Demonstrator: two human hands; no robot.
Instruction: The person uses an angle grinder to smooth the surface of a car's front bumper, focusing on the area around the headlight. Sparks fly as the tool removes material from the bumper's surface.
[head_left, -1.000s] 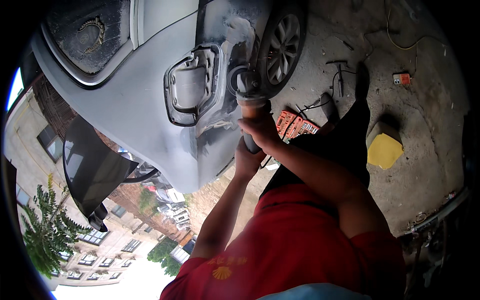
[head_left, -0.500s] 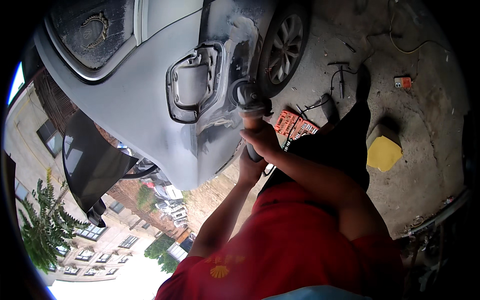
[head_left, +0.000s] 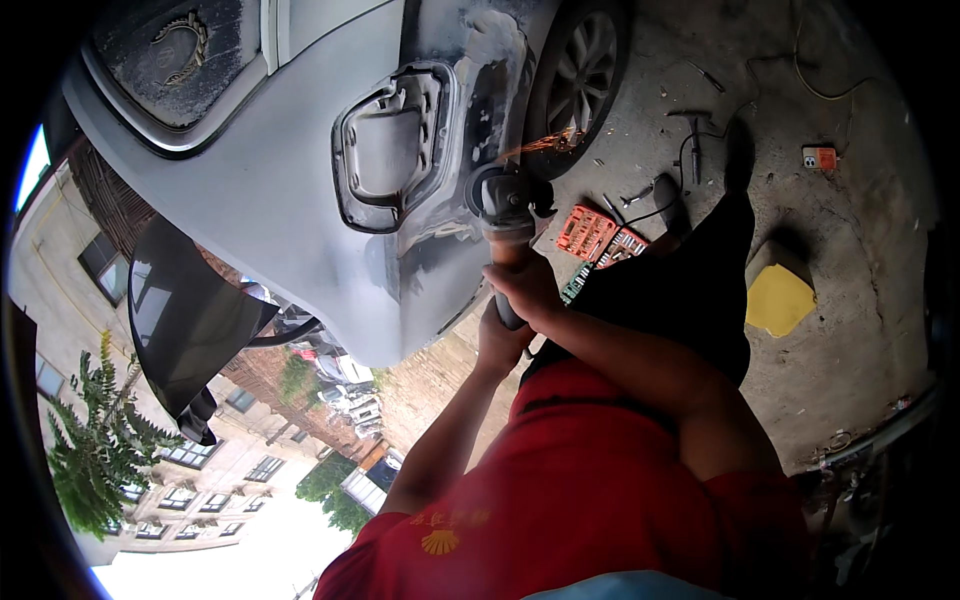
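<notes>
An angle grinder (head_left: 508, 205) is held in both hands, its disc against the silver-grey car body (head_left: 300, 215) beside the rear wheel (head_left: 578, 85). Orange sparks (head_left: 545, 143) fly from the disc toward the wheel. My right hand (head_left: 528, 288) wraps round the front of the grinder's body, behind its metal head. Lower down, my left hand (head_left: 500, 342) closes on the rear end of the handle; its fingers are partly hidden. The worked area is bare, scuffed panel with patches of filler, next to a recessed lamp opening (head_left: 390, 150).
On the concrete floor lie an orange tool case (head_left: 586, 232) with sockets, a T-shaped tool (head_left: 695, 135), cables (head_left: 830, 95) and an orange-and-white box (head_left: 818, 158). A yellow-topped container (head_left: 780, 300) stands right of my legs. A dark raised panel (head_left: 190, 310) juts out at left.
Sparks now stream from the disc where none showed before. The view has shifted slightly; both hands keep their hold on the grinder.
</notes>
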